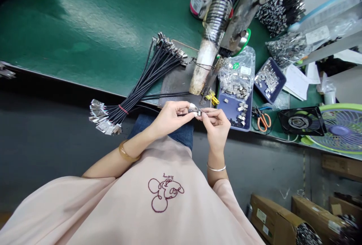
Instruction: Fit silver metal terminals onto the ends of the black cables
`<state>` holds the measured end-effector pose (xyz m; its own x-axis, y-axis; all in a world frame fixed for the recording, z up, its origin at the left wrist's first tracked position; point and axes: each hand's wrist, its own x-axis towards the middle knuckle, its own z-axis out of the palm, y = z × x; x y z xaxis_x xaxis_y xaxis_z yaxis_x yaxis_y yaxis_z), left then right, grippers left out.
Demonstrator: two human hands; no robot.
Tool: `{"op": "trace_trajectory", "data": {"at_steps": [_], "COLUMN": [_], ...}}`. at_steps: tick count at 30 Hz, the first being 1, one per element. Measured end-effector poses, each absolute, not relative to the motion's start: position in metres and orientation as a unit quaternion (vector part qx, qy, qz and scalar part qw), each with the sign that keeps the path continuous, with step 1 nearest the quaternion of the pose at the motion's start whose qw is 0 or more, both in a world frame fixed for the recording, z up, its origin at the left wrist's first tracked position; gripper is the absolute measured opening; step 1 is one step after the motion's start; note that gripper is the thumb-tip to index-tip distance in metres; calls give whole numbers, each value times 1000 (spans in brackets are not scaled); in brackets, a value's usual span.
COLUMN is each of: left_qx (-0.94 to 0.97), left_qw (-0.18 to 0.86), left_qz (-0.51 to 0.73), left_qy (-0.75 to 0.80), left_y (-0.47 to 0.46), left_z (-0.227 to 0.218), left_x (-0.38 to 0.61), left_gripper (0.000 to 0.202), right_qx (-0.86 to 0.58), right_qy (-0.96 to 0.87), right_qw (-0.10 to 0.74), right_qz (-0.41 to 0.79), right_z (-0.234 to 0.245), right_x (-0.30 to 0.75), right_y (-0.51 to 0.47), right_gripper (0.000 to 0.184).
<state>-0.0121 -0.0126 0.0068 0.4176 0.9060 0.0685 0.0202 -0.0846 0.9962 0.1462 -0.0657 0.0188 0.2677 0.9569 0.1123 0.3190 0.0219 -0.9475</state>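
My left hand (175, 116) is closed in a pinch on a black cable near its end, and the cable runs back to the left. My right hand (217, 124) meets it fingertip to fingertip, pinching a small metal connector shell (199, 113) at the cable's end. The fingers partly cover how shell and cable fit together. Left of my hands lies a bundle of black cables (135, 86) with metal connectors at both ends, tied with a red band. Just right of my hands a blue tray (247, 120) holds loose metal shells, small black parts and a plastic bag (239, 67) of shells.
A ribbed hose with a white nozzle (201, 67) hangs close above my hands. To the right are a smaller tray (280, 73), orange-handled scissors (263, 122), a black fan (301, 121) and a green fan (339, 130). Cardboard boxes (271, 214) stand on the floor.
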Motion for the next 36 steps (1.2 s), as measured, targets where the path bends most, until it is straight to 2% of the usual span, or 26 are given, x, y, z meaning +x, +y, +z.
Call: {"op": "trace_trajectory", "data": {"at_steps": [3, 6, 13, 23, 36], "left_qx": [649, 657, 685, 662, 605], "left_qw": [480, 428, 385, 381, 495], "left_qz": [415, 430, 426, 454, 402], "left_qy": [418, 447, 448, 458, 477], "left_y": [-18, -19, -11, -9, -13], "left_z": [3, 5, 10, 9, 7], "left_x": [-4, 2, 6, 10, 10], "left_gripper": [12, 11, 11, 10, 10], "right_qx": [-628, -624, -629, -609, -612], "right_qy": [-589, -635, -578, -600, -639], "right_qw": [471, 443, 479, 491, 450], "right_qz": [190, 101, 202, 170, 125], "right_z": [13, 12, 12, 13, 16], "right_x": [142, 140, 147, 147, 146], "right_y": [-65, -65, -59, -53, -63], "right_gripper": [6, 7, 10, 7, 10]}}
